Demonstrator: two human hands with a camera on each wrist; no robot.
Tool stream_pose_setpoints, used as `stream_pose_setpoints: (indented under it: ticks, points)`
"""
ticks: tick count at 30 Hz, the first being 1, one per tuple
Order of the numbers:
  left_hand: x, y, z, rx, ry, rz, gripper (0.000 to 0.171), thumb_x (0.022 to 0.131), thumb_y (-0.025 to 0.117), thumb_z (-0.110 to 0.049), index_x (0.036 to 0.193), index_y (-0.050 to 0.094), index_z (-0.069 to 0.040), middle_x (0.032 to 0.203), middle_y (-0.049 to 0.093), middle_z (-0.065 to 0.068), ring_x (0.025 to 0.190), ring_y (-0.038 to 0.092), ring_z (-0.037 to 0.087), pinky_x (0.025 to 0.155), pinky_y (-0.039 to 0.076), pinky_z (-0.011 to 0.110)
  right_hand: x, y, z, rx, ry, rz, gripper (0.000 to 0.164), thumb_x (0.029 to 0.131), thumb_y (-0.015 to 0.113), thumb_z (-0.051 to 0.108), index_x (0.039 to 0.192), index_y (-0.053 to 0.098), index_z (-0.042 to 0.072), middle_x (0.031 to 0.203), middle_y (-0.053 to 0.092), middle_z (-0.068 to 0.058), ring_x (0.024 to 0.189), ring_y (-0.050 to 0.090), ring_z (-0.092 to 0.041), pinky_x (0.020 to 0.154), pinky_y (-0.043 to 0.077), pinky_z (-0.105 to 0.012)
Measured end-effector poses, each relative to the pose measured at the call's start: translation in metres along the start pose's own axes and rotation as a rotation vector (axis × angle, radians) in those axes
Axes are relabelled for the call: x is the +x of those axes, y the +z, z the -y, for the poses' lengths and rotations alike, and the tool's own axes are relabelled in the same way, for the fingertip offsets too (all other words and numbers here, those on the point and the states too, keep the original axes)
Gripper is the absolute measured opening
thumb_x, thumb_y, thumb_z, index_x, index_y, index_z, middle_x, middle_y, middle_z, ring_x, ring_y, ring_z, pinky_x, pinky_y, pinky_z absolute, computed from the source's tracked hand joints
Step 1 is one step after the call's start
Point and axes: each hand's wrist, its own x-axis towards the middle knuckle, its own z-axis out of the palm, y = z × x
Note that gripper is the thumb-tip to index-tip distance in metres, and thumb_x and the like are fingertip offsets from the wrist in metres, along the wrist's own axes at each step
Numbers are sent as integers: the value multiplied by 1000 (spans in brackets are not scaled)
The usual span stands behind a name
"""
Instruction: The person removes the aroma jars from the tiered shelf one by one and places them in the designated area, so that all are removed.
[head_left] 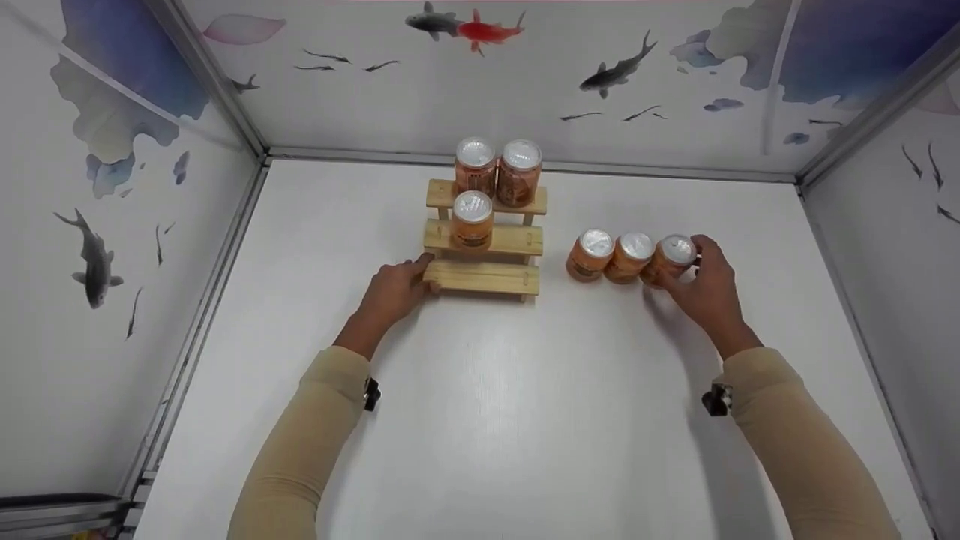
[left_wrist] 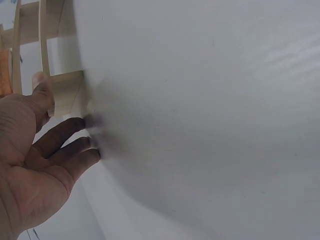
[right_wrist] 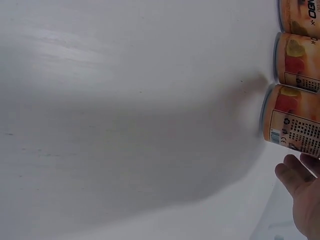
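Observation:
A three-step wooden stand (head_left: 484, 277) stands at the middle of the table. My left hand (head_left: 394, 290) holds the left end of its lowest step; the left wrist view shows the thumb (left_wrist: 41, 82) against the plank, the other fingers spread below. Two orange cans with silver lids, a left can (head_left: 475, 169) and a right can (head_left: 519, 174), stand on the top step. A third can (head_left: 472, 220) is on the middle step. Right of the stand, my right hand (head_left: 709, 289) grips the rightmost can (right_wrist: 292, 122) of a row of three, thumb in front and fingers behind.
The row's other cans, a left one (head_left: 589, 256) and a middle one (head_left: 630, 259), stand upright beside the gripped can. White panels with painted fish enclose the white table (head_left: 495, 420) at the back and both sides.

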Motion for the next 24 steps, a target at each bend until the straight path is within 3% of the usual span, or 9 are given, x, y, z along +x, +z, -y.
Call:
stream_pose_setpoints:
  ticks: [8,16,24]
  points:
    - [2,-2,4,15,1,8,57,111,68,-35,165,54,-25,154,66,21,143,63,46,120,50,59,1,-4,10,-92,-79,-72,83,103,77,31,168,36,0,163,45,-34,154,43,-56,124,37,-74]
    - [5,-6,9,-52,-36,37,68,105,72,-52,166,52,-29,164,58,15,152,56,42,125,47,56,9,2,41,-81,-217,-197,73,101,77,31,162,46,3,162,48,-28,154,45,-47,119,46,-71]
    - [5,-7,8,-63,-60,55,67,107,71,-50,167,50,-29,166,55,13,155,53,40,127,45,55,11,21,81,-110,-336,-173,76,100,80,30,163,47,4,160,52,-26,151,51,-43,121,49,-64]
